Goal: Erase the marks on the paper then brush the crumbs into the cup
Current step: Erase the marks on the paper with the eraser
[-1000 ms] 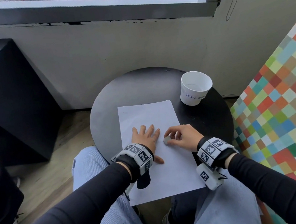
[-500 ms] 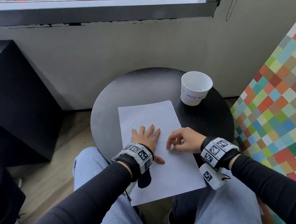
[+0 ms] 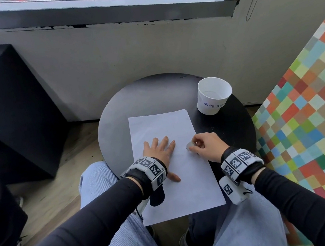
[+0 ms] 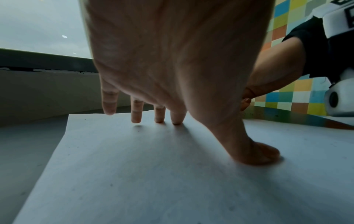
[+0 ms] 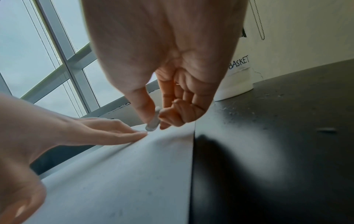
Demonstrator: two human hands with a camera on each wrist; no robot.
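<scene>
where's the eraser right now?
Head view: the eraser is pinched in the right hand, at the paper's right edge, just right of the left hand lying flat on the sheet; the cup stands farther back, to the right.

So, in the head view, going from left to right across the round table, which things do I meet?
Left hand flat on the paper → eraser → right hand pinching it → cup, farther back on the table.
</scene>
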